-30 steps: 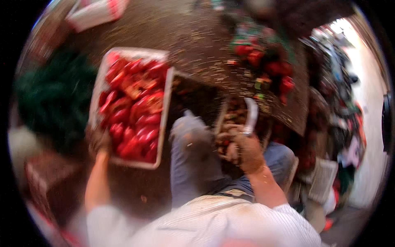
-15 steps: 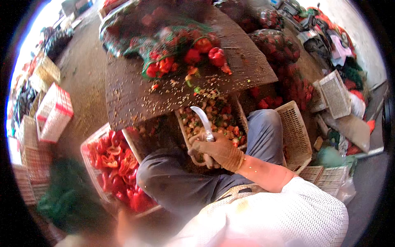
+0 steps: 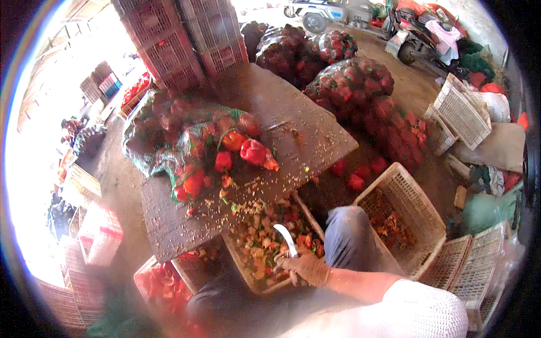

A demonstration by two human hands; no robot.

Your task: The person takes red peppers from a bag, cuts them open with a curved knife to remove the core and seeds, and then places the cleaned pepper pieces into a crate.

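Note:
My right hand (image 3: 304,268), in a brown glove, is closed round the handle of a curved knife (image 3: 286,236). The bright hooked blade points up and away, over a crate (image 3: 307,209) of pepper cores and scraps between my knees. My left hand is out of sight. Whole red peppers (image 3: 252,152) spill from a green net sack (image 3: 147,127) onto the worn wooden table (image 3: 307,132) beyond. Loose seeds and bits litter the table's near edge. Cut red peppers (image 3: 163,284) fill another crate at the lower left, partly blurred.
A crate (image 3: 420,194) with some red scraps stands right of my knee. Full net sacks of peppers (image 3: 355,81) lie beyond the table. Tall stacked crates (image 3: 169,50) rise at its far left. More crates (image 3: 462,112) and a motorbike (image 3: 414,45) are on the right.
My view has tilted up, showing the stacked crates behind the table. The knife stays in my right hand, lower in view. The blurred forearm at lower left has gone.

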